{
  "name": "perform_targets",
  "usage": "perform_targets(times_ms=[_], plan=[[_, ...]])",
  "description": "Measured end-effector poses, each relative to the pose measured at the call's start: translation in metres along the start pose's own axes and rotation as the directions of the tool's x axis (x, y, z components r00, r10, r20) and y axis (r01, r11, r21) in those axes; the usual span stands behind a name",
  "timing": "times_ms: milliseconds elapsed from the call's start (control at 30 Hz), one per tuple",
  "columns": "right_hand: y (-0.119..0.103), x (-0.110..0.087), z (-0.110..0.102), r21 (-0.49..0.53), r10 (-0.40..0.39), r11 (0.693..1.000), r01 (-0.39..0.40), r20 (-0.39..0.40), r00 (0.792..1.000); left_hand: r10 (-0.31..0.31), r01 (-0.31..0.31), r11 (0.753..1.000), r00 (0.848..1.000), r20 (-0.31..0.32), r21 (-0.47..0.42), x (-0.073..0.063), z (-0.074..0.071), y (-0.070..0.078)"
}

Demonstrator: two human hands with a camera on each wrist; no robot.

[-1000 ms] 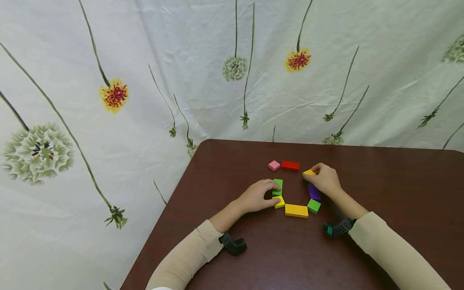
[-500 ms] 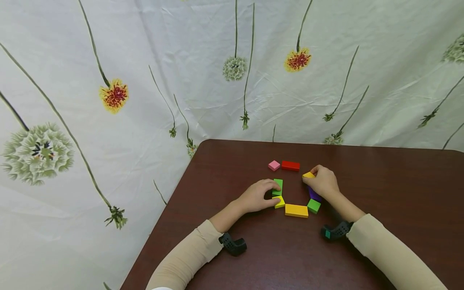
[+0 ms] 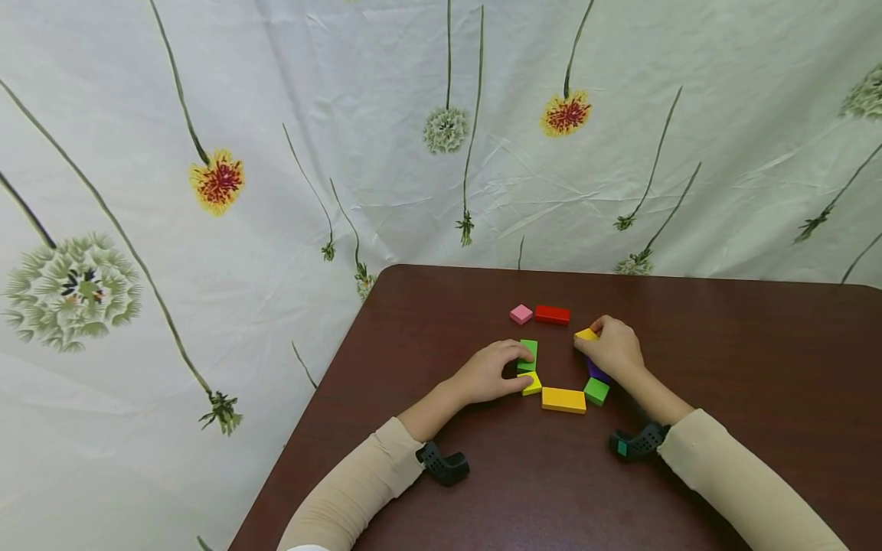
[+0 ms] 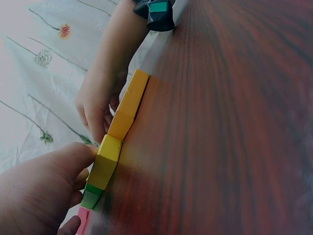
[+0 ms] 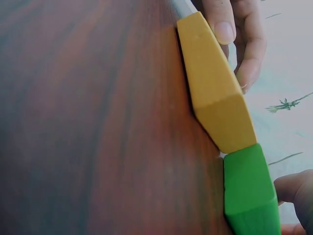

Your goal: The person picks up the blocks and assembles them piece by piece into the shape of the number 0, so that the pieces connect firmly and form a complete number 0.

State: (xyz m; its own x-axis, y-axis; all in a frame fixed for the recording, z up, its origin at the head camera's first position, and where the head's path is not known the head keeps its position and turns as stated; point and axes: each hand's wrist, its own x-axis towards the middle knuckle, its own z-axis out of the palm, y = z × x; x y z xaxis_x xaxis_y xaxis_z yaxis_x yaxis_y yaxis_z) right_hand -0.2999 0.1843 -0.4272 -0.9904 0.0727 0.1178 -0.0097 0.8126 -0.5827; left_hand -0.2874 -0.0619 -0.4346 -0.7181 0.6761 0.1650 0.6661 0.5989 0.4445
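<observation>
My right hand [image 3: 615, 348] pinches a yellow block [image 3: 586, 334] at the far end of a purple block [image 3: 598, 370], which it partly covers. My left hand [image 3: 491, 372] rests loosely at the left side, its thumb at a bright yellow block [image 3: 530, 384] and its fingertips over a long green block [image 3: 527, 355]. Between the two sides lies an orange-yellow rectangular block [image 3: 563, 400], its right end meeting a small green block [image 3: 596, 391]. In the right wrist view the orange-yellow block [image 5: 210, 63] and the small green block [image 5: 249, 181] stand end to end.
A pink block [image 3: 521, 314] and a red rectangular block [image 3: 553, 314] lie side by side farther back on the dark brown table [image 3: 524, 490]. Behind the table's far edge hangs a pale curtain [image 3: 386, 153] printed with flowers. Each wrist wears a black band [image 3: 444, 465].
My right hand has drawn slightly toward me and left with the yellow block, covering more of the purple block. The left hand and the other blocks have stayed put.
</observation>
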Motion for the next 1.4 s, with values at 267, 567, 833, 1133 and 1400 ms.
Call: perform_targets(times_ms=[267, 567, 833, 1133, 1400], plan=[[0.007, -0.002, -0.016, 0.069, -0.094, 0.993, 0.098, -0.05, 0.994, 0.016, -0.016, 1.0, 1.0, -0.012, 0.0, 0.001, 0.001, -0.002], [0.032, -0.012, -0.021, 0.167, -0.363, 0.921, 0.352, 0.037, 0.931, 0.02, -0.02, 1.0, 1.0, -0.004, 0.0, 0.001, -0.001, -0.001], [0.045, -0.017, -0.015, 0.215, -0.425, 0.89, 0.402, 0.077, 0.902, 0.011, -0.011, 1.0, 1.0, 0.015, 0.018, 0.005, -0.003, -0.001], [0.054, -0.018, -0.008, 0.214, -0.447, 0.878, 0.428, 0.047, 0.893, -0.008, 0.007, 1.0, 1.0, -0.01, -0.016, 0.018, -0.012, -0.001], [0.056, -0.018, -0.006, 0.224, -0.452, 0.872, 0.435, 0.031, 0.891, -0.154, 0.148, 0.988, 0.976, -0.154, -0.047, 0.053, -0.026, -0.03]])
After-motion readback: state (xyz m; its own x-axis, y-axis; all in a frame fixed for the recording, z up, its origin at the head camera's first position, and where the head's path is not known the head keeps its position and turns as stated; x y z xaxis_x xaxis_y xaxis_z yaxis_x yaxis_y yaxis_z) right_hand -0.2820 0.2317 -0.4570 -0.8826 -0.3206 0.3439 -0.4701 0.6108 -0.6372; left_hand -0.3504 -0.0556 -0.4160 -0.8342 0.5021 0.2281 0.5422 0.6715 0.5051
